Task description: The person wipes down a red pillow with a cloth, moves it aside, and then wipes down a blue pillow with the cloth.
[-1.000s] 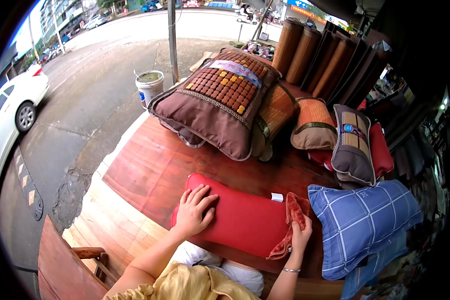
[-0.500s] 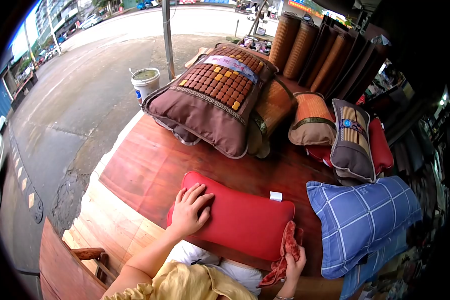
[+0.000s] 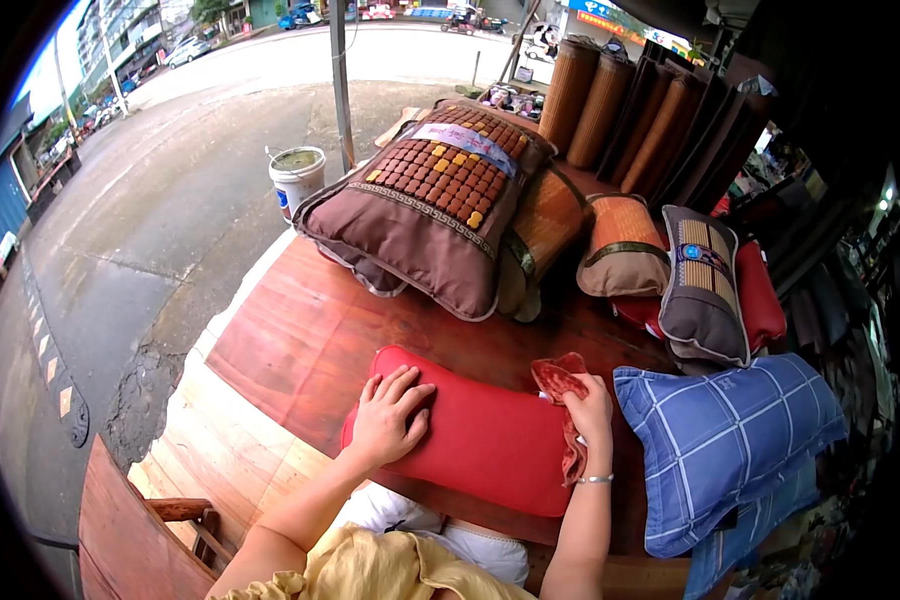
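Note:
A smooth red pillow [image 3: 480,440] lies on the brown wooden table [image 3: 290,310] right in front of me. My left hand [image 3: 392,412] rests on its left end, fingers spread and flat, pressing on the cover. At the pillow's far right corner, my right hand [image 3: 588,410] grips a reddish, fuzzy cloth [image 3: 558,376]. The cloth bunches over the corner and hangs down the pillow's right end. It mostly covers the small white tag there.
A blue checked pillow [image 3: 730,450] lies to the right. Behind are a large brown beaded cushion [image 3: 420,190], a grey pillow [image 3: 703,290], a tan-orange pillow [image 3: 625,245] and rolled mats [image 3: 570,95]. A wooden chair [image 3: 130,530] stands at lower left; a white bucket [image 3: 297,180] sits beyond.
My right hand has moved the cloth away from me, from the pillow's near right corner up to its far right corner. My left hand stays on the pillow's left end.

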A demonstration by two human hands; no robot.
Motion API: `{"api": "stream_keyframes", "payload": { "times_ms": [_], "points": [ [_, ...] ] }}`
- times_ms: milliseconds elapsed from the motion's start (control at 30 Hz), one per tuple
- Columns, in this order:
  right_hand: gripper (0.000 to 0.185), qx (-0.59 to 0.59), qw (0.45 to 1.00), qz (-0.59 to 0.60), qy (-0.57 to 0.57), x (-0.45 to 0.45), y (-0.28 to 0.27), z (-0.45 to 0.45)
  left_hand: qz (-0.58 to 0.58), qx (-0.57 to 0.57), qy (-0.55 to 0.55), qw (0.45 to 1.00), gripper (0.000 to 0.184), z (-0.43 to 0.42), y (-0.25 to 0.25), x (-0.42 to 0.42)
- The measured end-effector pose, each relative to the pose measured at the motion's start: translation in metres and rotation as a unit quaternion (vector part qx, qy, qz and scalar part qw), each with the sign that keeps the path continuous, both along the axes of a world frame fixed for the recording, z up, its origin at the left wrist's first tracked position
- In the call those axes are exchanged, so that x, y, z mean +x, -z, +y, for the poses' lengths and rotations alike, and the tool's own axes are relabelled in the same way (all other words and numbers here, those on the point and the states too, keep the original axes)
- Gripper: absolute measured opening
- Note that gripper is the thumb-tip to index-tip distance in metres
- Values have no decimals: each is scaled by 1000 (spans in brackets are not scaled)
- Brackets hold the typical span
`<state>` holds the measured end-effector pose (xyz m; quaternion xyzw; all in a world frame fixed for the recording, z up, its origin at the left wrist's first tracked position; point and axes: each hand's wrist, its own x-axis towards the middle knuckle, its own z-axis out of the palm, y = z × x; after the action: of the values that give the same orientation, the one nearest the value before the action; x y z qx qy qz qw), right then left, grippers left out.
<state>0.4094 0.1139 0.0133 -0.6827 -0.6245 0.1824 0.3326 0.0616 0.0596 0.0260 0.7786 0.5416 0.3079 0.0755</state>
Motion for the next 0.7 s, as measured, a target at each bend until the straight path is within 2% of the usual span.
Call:
{"api": "stream_keyframes", "payload": {
  "times_ms": [133, 200, 267, 433, 533, 600, 700],
  "points": [
    [32, -46, 996, -34, -64, -20, -10, 17, 21, 7, -16, 1000, 40, 0, 1, 4],
    [33, -154, 957, 178, -168, -25, 37, 47, 28, 15, -19, 999, 40, -2, 3, 6],
    [34, -176, 942, 178, -222, -73, 8, 45, 35, 25, -26, 999, 40, -4, 3, 5],
    [33, 18, 954, 64, -292, -145, -26, 29, 19, 28, -36, 999, 41, -12, 7, 1],
    [33, -2, 956, 96, -278, -128, -24, 21, -4, 31, -20, 999, 43, -15, 5, 0],
    [32, 30, 960, 63, -272, -95, -23, 12, -8, 32, -21, 999, 43, -16, 6, -1],
    [31, -10, 979, -24, -203, -29, -32, -2, -9, 29, -20, 999, 41, -14, 6, -3]
  ]
}}
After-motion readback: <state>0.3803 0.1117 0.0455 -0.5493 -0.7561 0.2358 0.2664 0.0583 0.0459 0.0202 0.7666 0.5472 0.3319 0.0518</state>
